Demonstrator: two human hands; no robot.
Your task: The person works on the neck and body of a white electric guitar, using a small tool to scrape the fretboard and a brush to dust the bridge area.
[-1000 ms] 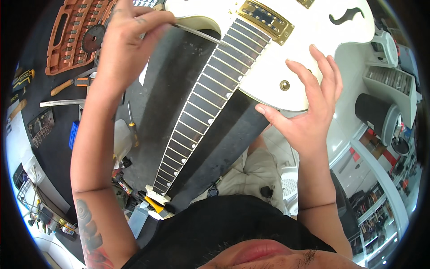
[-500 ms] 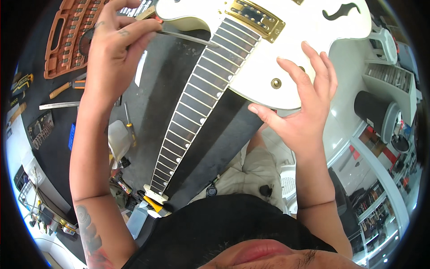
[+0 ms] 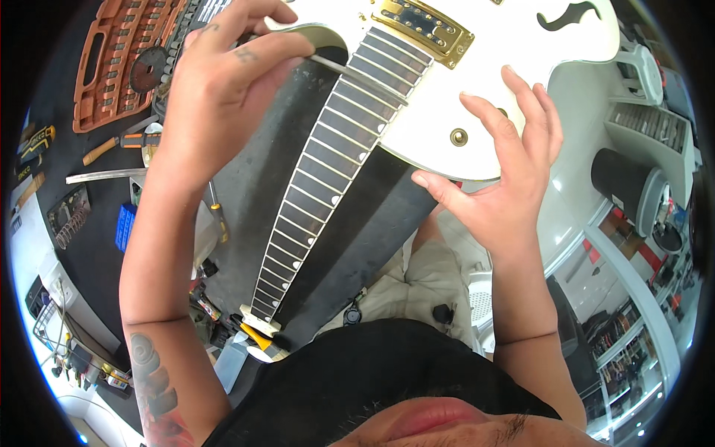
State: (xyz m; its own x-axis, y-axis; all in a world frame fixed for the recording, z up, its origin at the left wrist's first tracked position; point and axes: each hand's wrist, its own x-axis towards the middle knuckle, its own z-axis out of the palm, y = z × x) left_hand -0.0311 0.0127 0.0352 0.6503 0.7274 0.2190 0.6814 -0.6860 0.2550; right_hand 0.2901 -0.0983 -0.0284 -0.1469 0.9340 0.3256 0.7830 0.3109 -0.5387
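left hand: up in the upper left, the left hand (image 3: 227,86) is pinching a thin, straight grey metal rod (image 3: 361,79), thumb and forefinger closing narrow on its near end.
rod: it's pointing away from those fingertips, rightward and a little down; its long axis is slanting across the neck, and its far tip is reaching the right edge of the dark, pale-striped fretboard (image 3: 316,167). whether it's pressing on the surface, i can't tell.
nearer hand: the left, clearly; the right is lying well apart from the rod's tip.
right hand: right of centre, the right hand (image 3: 510,160) is holding nothing, its fingers standing wide over the glossy white guitar body (image 3: 428,127), thumb sitting by the lower edge.
guitar: the body is filling the upper right, the neck running down toward lower centre-left.
around it: a rectangular gold-framed pickup (image 3: 424,31) is gleaming at top centre; an orange plastic tool case (image 3: 123,74) is lying upper left.
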